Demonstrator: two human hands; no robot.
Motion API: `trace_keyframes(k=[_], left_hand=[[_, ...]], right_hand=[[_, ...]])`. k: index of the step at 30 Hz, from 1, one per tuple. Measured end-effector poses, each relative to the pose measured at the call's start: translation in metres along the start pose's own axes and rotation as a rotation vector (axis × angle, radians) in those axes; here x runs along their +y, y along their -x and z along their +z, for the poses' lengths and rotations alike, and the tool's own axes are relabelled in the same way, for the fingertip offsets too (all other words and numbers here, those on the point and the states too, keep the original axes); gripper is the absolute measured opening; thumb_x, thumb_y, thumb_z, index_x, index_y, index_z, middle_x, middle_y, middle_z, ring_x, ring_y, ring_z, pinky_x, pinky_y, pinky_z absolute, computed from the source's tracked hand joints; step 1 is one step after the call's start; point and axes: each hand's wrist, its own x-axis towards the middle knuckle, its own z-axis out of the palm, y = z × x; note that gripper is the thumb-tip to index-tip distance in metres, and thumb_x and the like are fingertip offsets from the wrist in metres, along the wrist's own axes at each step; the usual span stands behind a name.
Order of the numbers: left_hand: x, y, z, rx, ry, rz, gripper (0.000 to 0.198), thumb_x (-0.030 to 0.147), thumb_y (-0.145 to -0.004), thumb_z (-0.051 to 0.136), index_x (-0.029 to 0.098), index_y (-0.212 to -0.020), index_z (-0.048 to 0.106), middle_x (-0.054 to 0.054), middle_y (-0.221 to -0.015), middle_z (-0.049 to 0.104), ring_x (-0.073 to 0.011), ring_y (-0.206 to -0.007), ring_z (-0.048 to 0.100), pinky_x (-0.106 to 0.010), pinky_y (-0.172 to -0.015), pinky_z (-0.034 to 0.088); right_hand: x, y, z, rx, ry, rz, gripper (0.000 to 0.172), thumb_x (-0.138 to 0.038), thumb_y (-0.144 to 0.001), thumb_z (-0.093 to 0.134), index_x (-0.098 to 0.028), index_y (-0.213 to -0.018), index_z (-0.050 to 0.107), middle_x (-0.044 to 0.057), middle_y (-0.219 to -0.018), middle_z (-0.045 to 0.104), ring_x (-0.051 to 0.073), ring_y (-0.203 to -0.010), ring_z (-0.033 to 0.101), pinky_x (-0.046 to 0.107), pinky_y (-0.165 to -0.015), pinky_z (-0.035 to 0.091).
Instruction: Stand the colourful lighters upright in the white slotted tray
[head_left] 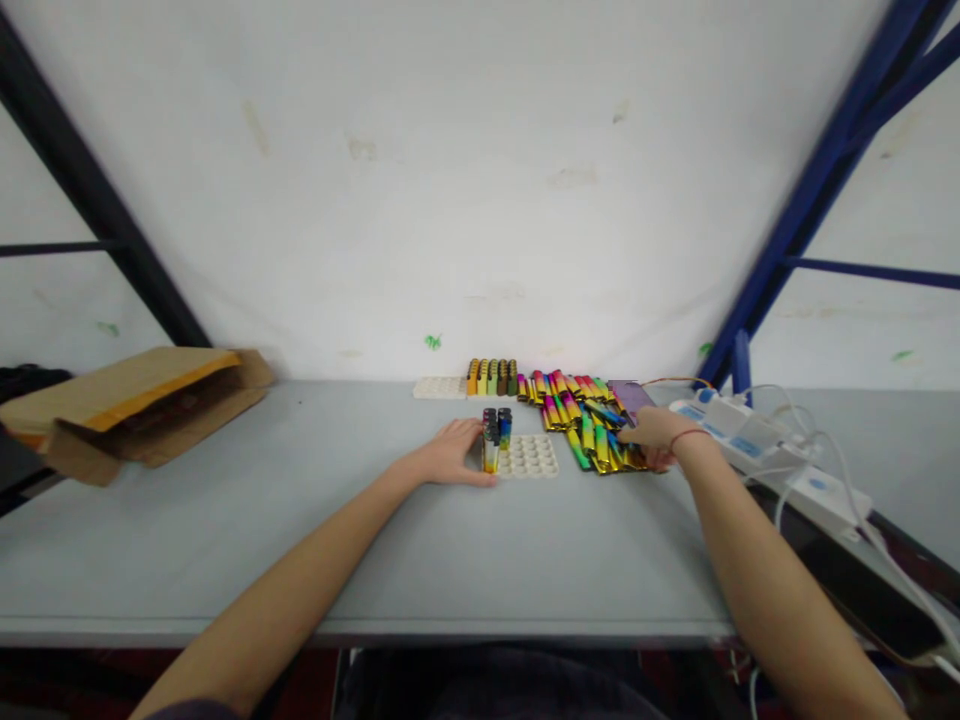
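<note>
On the grey table [420, 560], nearest the person, a pale tray [534, 457] of round sockets is lying flat; dark-topped upright pieces [492, 442], looking like lighters, are filling its left end, while the sockets further right are showing bare. The left hand [454, 455] is cupping that end, thumb at the front and spread apart from the fingers behind. The right hand [654, 432] is reaching into a heap of shiny rainbow-coloured pieces [589, 430] just right of the tray; its fingertips are hiding there, so I cannot tell whether they are closing on one. Right of that arm, a white power strip [817, 490] and looping cables [844, 480] are crowding the elbow room. Well off to the left, a brown carton [161, 400] is gaping open, its inside too dark to read. Farther back, near the wall, a second pale tray [439, 387] is sitting beside tight rows of upright yellow, green and dark pieces [492, 378], and a purple item [631, 397] is lying behind the heap.
</note>
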Motion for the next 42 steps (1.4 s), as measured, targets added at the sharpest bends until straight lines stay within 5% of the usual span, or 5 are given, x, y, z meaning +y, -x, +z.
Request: trace_keyframes(k=[9, 20, 28, 36, 42], left_hand=[[0.001, 0.000, -0.001, -0.009, 0.002, -0.011, 0.088, 0.068, -0.066, 0.069, 0.014, -0.131, 0.043, -0.017, -0.133, 0.049, -0.0366, -0.121, 0.046, -0.046, -0.105, 0.033], [-0.001, 0.000, 0.001, -0.001, 0.003, 0.007, 0.090, 0.069, -0.067, 0.068, 0.015, -0.133, 0.042, -0.016, -0.133, 0.049, -0.0362, -0.121, 0.046, -0.046, -0.105, 0.033], [0.000, 0.000, 0.001, 0.005, -0.004, 0.010, 0.089, 0.070, -0.067, 0.068, 0.014, -0.132, 0.044, -0.017, -0.132, 0.050, -0.0368, -0.120, 0.047, -0.047, -0.104, 0.034], [-0.001, -0.001, 0.002, 0.018, -0.010, 0.011, 0.088, 0.069, -0.066, 0.069, 0.015, -0.131, 0.044, -0.016, -0.131, 0.051, -0.0368, -0.119, 0.048, -0.048, -0.103, 0.035], [-0.002, 0.000, 0.002, 0.004, 0.002, 0.009, 0.092, 0.068, -0.067, 0.069, 0.013, -0.134, 0.041, -0.018, -0.135, 0.048, -0.0368, -0.123, 0.044, -0.047, -0.106, 0.032]], right_hand=[[0.000, -0.012, 0.002, 0.074, -0.280, -0.262, 0.038, -0.042, -0.084, 0.052, -0.018, -0.055, 0.052, 0.005, -0.048, 0.059, 0.017, -0.047, 0.059, 0.027, -0.052, 0.046], [-0.076, 0.002, 0.056, 0.051, -1.212, -0.833, 0.028, -0.049, -0.085, 0.054, -0.024, -0.091, 0.043, -0.005, -0.067, 0.057, 0.013, -0.061, 0.058, 0.028, -0.062, 0.048], [-0.096, 0.007, 0.076, -0.134, -1.489, -0.638, 0.040, -0.063, -0.082, 0.051, -0.024, -0.090, 0.048, -0.010, -0.053, 0.034, 0.006, -0.038, 0.028, 0.019, -0.038, 0.023], [-0.098, 0.008, 0.080, -0.039, -1.476, -0.701, 0.039, -0.062, -0.075, 0.061, -0.028, -0.091, 0.050, -0.005, -0.064, 0.048, 0.013, -0.055, 0.046, 0.026, -0.051, 0.037], [-0.100, 0.014, 0.075, -0.151, -1.498, -0.534, 0.048, -0.071, -0.077, 0.048, -0.024, -0.070, 0.042, -0.008, -0.050, 0.024, 0.008, -0.040, 0.022, 0.023, -0.041, 0.023]])
